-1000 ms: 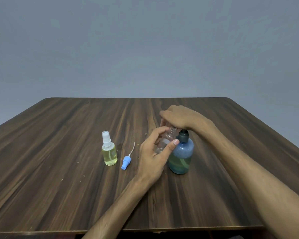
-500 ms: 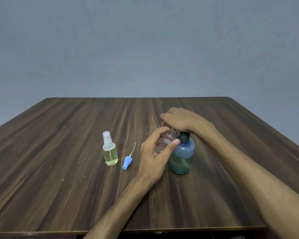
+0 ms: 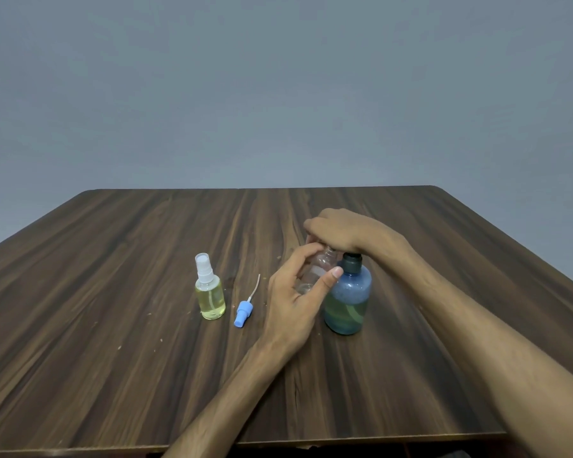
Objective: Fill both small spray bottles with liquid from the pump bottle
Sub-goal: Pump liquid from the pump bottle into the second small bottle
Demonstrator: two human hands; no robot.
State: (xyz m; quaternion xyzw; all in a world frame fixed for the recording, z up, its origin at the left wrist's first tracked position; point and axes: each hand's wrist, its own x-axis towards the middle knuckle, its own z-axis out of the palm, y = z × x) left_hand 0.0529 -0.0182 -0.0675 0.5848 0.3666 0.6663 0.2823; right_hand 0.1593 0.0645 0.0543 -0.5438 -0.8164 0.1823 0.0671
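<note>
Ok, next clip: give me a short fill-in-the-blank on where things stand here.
1. The left hand holds a clear, uncapped small bottle beside the ____ bottle.
2. The right hand presses on top of the pump bottle, which stands on the ____.
3. The loose sprayer cap lying flat is ____ in colour.

Missing: pump; table; blue

We find no readable text, label, brand, number or sign anywhere. The pump bottle (image 3: 347, 299) shows us only plain blue plastic with liquid inside. Just left of it, the clear spray bottle (image 3: 315, 274) in hand carries no lettering we can make out. Further left of the pump bottle, the yellow-filled spray bottle (image 3: 209, 294) and the blue spray cap (image 3: 244, 313) are bare too.
</note>
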